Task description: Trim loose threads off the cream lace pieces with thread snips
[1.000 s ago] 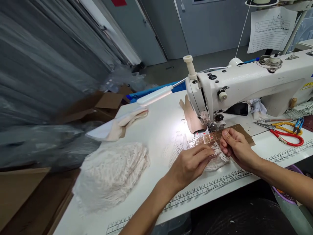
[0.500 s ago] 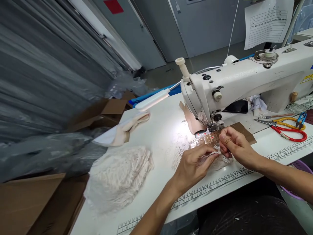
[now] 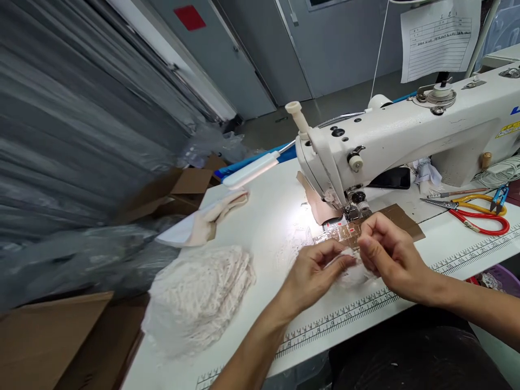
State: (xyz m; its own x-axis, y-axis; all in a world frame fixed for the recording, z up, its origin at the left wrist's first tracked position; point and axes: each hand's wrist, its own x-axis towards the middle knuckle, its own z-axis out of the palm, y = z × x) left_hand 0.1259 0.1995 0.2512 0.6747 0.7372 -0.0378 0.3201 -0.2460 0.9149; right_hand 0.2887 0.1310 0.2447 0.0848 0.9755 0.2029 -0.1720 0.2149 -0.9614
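My left hand pinches the edge of a white lace piece between thumb and fingers, just in front of the sewing machine. Beside it, my right hand is closed with its fingers curled in, close to the lace; what sits in its fingertips is hidden. More lace lies in the lamplight left of the needle area. The presser foot stands behind both hands, above a brown taped plate.
A stack of white lace lies on the left of the table, with beige cloth behind it. A lamp hangs over the table. Red-handled scissors, yellow-handled scissors and blue snips lie at right. A printed ruler runs along the front edge.
My left hand has shifted slightly left and the lace has come lower, toward the table's front edge. My right hand has turned, its fingers curling further in. The view has tilted a little.
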